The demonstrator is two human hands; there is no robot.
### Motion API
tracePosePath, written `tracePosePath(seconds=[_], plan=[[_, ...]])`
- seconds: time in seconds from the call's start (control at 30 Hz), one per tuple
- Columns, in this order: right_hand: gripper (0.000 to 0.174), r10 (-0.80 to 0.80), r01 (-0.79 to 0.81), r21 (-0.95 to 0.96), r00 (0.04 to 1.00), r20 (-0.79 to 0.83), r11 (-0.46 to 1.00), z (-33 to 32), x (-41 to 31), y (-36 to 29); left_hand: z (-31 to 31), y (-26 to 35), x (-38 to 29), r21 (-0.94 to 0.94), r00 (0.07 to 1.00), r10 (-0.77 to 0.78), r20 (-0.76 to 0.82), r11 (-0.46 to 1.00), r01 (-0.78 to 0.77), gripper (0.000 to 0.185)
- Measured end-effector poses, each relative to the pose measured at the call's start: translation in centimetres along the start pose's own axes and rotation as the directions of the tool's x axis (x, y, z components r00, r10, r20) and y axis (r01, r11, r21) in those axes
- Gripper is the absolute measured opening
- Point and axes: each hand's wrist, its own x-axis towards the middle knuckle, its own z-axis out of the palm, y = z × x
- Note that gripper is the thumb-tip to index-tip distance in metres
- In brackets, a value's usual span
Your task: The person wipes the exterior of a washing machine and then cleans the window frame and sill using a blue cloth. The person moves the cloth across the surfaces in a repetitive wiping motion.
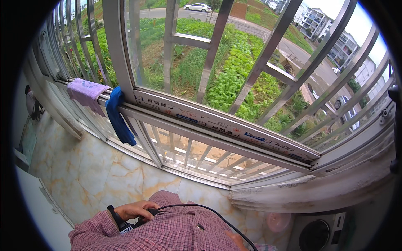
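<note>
My left hand (137,210), with a black strap round the wrist, is closed on a small black object (154,212) at the front of the checked shirt (182,227). A black cable (205,206) arches from near that object across the shirt to the lower right. Part of my right hand (237,241) shows low beside the shirt; its fingers are mostly hidden, so its hold cannot be made out. Ahead, a purple towel (86,91) and a blue cloth (118,116) hang over the window rail (201,125).
A sliding window with metal bars (216,40) spans the front. A pale curtain (282,196) hangs at the right, near a pink basin (278,221) and a front-loading washing machine (314,235). Marbled tiles (103,175) cover the floor. A person (33,102) is at the far left.
</note>
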Motion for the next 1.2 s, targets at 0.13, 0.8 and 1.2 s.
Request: tracePosePath(seconds=[0.13,0.8,1.2], plan=[[0.026,0.028,-0.031,0.123,0.999,0.027,0.992,-0.4,0.3,0.0,0.0,0.5,1.9,-0.007,1.000,0.007,-0.003,1.000,-0.007,0.053],[0.030,-0.061,0.098,0.330,0.991,-0.119,0.939,0.2,2.1,-8.2,4.7,6.2,4.4,0.161,0.922,0.255,0.291,0.937,-0.310,0.072],[0.038,-0.094,0.080,0.279,0.995,0.036,0.957,-0.5,2.0,-11.6,0.2,-1.3,-1.4,0.765,0.956,0.022,-0.293,0.605,0.221,0.036]])
